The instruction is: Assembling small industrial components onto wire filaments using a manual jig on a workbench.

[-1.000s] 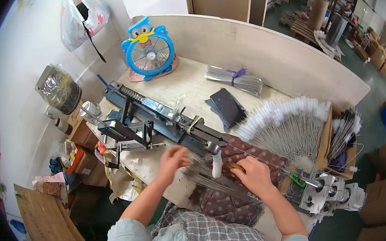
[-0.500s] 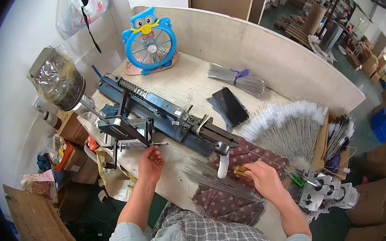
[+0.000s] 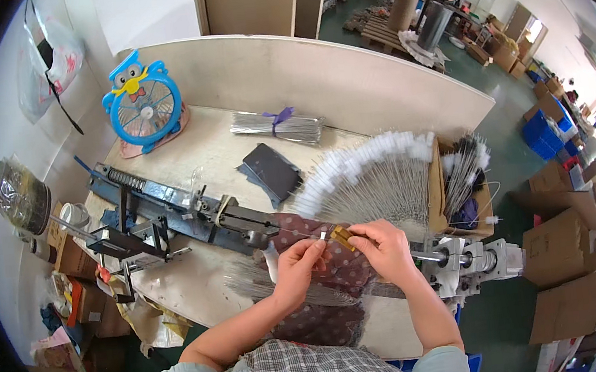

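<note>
My left hand (image 3: 298, 267) is closed in a pinch on a small pale, shiny piece (image 3: 324, 236) whose kind I cannot make out. Just to its right, my right hand (image 3: 386, 248) grips a small brass-coloured block (image 3: 342, 238). The two pieces are close together over a brown polka-dot quilted cloth (image 3: 327, 322). A bundle of thin metal wires (image 3: 257, 283) lies on the cloth and bench, left of and below my hands. Left of them stands a long bench machine (image 3: 169, 199) with a spring and a white-wrapped handle (image 3: 272, 261).
Many white-tipped wire brushes (image 3: 370, 178) fan out behind my hands, beside a cardboard box (image 3: 438, 193). A clamp mechanism (image 3: 466, 263) sits at the right edge. Farther back are a phone (image 3: 273, 174), a tied wire bundle (image 3: 277, 128) and a blue cartoon fan (image 3: 144, 108).
My left hand has left the machine's lever area and come right, beside my right hand, now pinching a small pale piece. My right hand keeps the brass-coloured block. The view has turned right.
</note>
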Motion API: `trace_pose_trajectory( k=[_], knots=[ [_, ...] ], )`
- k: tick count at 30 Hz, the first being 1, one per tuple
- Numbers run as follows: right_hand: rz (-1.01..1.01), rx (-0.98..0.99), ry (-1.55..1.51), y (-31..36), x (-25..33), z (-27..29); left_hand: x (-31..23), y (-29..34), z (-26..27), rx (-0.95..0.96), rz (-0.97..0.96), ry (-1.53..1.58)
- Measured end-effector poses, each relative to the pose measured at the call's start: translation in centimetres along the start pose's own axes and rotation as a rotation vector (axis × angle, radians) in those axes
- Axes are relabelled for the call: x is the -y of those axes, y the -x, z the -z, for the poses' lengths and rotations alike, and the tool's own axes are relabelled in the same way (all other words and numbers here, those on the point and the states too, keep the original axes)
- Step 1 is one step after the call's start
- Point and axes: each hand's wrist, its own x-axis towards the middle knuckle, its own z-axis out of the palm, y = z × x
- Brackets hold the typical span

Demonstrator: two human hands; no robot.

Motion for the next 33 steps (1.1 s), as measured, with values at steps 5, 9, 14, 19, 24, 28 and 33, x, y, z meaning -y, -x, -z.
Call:
trace_pose_trajectory(
  k=[5, 9, 14, 19, 24, 28, 33],
  knots=[
    [-0.050, 0.045, -0.168, 0.8, -1.4, 0.8, 0.8, -0.1, -0.7, -0.033, -0.050, -0.078],
    [0.011, 0.137, -0.202, 1.3, -1.9, 1.4, 1.1, -0.7, -1.0, -0.009, -0.079, -0.154],
    [0.313, 0.067, 0.127, 0.7, -0.3, 1.5, -0.4, 0.4, -0.1, -0.230, -0.044, -0.031],
    [0.420, -0.152, 0.248, -3.1, 2.1, -2.1, -2.0, 0.7, 0.5, -0.275, 0.022, 0.111],
    [0.347, -0.019, 0.212, -4.3, 2.4, -5.2, -2.1, 0.4, 1.1, -0.252, 0.094, 0.138],
    [0.198, 0.110, 0.138, -4.2, 2.6, -4.4, -1.9, 0.5, 1.2, -0.212, 0.007, 0.036],
    [-0.200, 0.328, -0.126, -4.8, 2.6, -3.9, -2.0, 0.4, 1.3, -0.158, 0.063, 0.047]
  ],
)
